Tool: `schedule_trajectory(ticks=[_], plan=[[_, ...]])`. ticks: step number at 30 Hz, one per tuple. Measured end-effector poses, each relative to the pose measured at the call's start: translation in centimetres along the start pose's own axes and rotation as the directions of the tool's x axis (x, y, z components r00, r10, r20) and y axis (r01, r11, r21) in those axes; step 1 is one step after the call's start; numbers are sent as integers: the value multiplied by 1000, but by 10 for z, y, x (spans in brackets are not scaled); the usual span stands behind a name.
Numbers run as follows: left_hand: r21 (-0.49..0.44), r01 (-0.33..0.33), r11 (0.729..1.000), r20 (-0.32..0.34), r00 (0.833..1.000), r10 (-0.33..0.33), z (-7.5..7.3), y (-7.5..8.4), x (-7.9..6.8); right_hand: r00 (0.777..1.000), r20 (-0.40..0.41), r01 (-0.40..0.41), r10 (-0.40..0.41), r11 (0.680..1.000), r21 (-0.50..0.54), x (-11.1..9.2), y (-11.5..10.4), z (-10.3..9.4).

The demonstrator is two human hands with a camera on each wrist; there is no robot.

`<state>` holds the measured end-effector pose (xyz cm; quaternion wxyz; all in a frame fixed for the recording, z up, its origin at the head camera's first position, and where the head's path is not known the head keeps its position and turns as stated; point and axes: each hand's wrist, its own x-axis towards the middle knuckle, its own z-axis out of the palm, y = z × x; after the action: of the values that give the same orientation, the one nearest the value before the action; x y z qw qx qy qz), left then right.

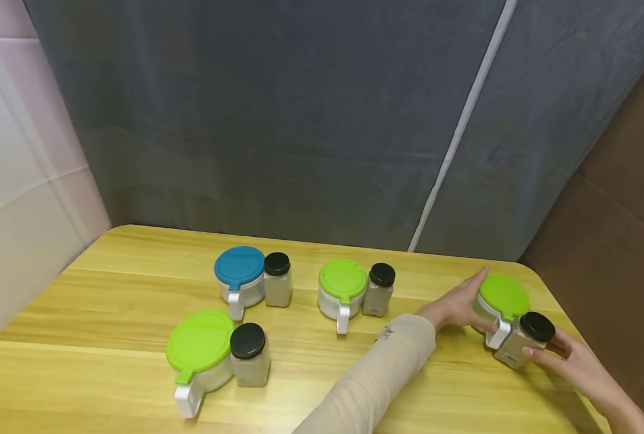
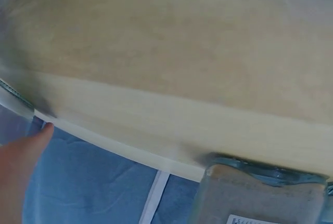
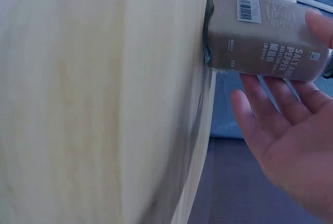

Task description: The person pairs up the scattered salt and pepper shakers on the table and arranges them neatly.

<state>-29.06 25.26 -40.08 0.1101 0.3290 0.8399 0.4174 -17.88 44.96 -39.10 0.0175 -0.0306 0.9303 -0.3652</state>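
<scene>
At the table's right end, my left hand (image 1: 456, 305) grips a clear seasoning jar with a green lid (image 1: 504, 295) by its side, near the white handle (image 1: 500, 333). Against that handle stands a square spice bottle (image 1: 517, 348) with a black cap. My right hand (image 1: 585, 367) holds this bottle, thumb on the near face and fingers on the far side. The right wrist view shows its "Salt and Pepper" label (image 3: 276, 52) and brownish-grey contents. In the left wrist view only part of my left hand (image 2: 21, 164) shows, beside a jar's edge.
Paired with black-capped bottles, a blue-lidded jar (image 1: 239, 268) and a green-lidded jar (image 1: 342, 280) stand mid-table. Another green-lidded jar (image 1: 201, 343) and bottle (image 1: 251, 361) stand nearer, at left. A grey curtain (image 1: 273, 120) hangs behind the wooden table (image 1: 110, 313).
</scene>
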Motion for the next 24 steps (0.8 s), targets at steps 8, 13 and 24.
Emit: schedule_trajectory(ticks=[8,13,24], plan=[[38,5,999,-15,1000,-4,2,3,-3,1000,23,1,-2,999,47,-3,0,-1],[82,16,996,-68,998,-10,3,4,-3,999,32,2,-4,997,71,-3,-1,-1],[215,39,976,-118,993,-13,2,6,-7,1000,4,16,-17,997,75,-3,2,1]])
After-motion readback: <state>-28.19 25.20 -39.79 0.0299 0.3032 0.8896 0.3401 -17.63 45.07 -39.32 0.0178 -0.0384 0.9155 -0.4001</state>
